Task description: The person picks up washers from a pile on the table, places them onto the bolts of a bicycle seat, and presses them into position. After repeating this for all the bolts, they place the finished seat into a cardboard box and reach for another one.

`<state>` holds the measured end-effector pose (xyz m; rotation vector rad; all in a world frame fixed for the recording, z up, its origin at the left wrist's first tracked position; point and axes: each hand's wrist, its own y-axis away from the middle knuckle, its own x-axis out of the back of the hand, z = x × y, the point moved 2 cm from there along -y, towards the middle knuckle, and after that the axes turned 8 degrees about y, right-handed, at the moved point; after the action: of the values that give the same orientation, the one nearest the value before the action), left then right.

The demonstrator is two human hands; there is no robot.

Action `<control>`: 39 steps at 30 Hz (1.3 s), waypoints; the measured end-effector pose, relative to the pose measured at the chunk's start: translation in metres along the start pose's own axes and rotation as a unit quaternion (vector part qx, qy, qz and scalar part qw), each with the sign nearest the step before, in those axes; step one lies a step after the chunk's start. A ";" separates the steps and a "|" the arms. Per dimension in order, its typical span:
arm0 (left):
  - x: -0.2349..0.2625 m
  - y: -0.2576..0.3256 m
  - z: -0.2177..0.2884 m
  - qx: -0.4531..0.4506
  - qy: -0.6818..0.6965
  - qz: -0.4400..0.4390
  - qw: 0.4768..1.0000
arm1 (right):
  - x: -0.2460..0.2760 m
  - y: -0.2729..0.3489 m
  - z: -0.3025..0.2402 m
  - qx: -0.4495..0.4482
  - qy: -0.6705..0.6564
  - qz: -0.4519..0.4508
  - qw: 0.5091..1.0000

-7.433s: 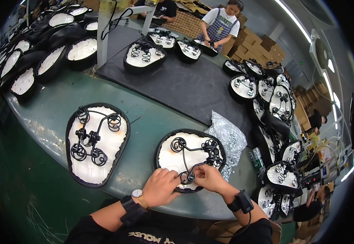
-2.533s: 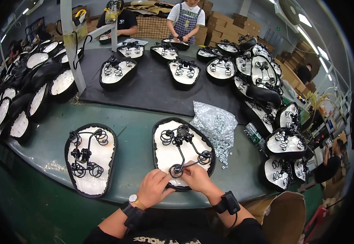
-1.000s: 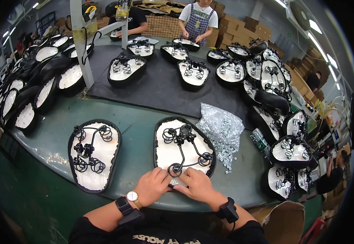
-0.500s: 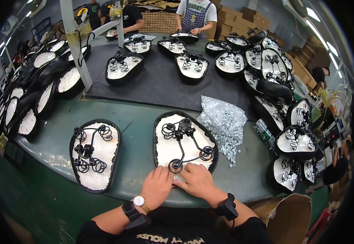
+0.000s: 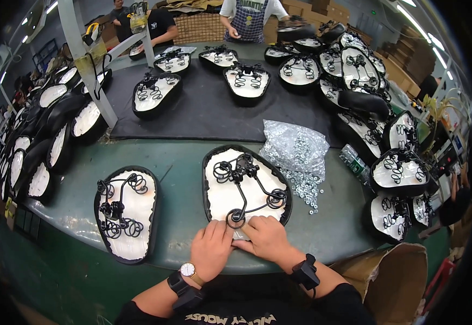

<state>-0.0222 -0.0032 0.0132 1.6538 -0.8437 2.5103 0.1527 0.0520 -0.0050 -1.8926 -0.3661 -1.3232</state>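
An upturned bicycle saddle [image 5: 220, 201] lies in front of me, its white underside fitted with a black spring frame. My left hand [image 5: 212, 249] and my right hand [image 5: 267, 238] meet at its near edge, beside the closest coil spring. Both sets of fingers are curled over the rim, thumbs close together. A small pale, shiny piece shows between them; its kind is unclear. To the left sits a second upturned saddle [image 5: 138, 249] with a similar spring frame, touched by neither hand.
A clear plastic bag [image 5: 293, 149] of metal nuts spills onto the green table [image 5: 184, 179] at right. Saddles are piled along both sides, and several stand on a black mat [image 5: 203, 111]. A metal post [image 5: 87, 65] rises at left. A cardboard box [image 5: 390, 271] stands at lower right.
My hands stay at the saddle's near edge with little movement. Across the table, a person's saddle has left the tabletop and appears blurred at the pile to the right. The view has shifted slightly.
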 end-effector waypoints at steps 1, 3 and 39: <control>-0.001 0.001 0.000 0.002 0.004 -0.001 1.000 | 0.001 0.000 -0.001 -0.001 -0.002 -0.001 1.000; -0.001 0.001 -0.002 0.001 0.021 0.006 1.000 | 0.002 -0.003 0.000 -0.003 -0.001 -0.029 1.000; 0.002 -0.004 0.004 0.014 0.024 0.015 0.999 | 0.003 -0.009 -0.001 0.001 0.017 0.034 0.999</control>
<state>-0.0179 -0.0018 0.0178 1.5926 -0.8380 2.5832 0.1478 0.0561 0.0018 -1.8622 -0.2832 -1.3088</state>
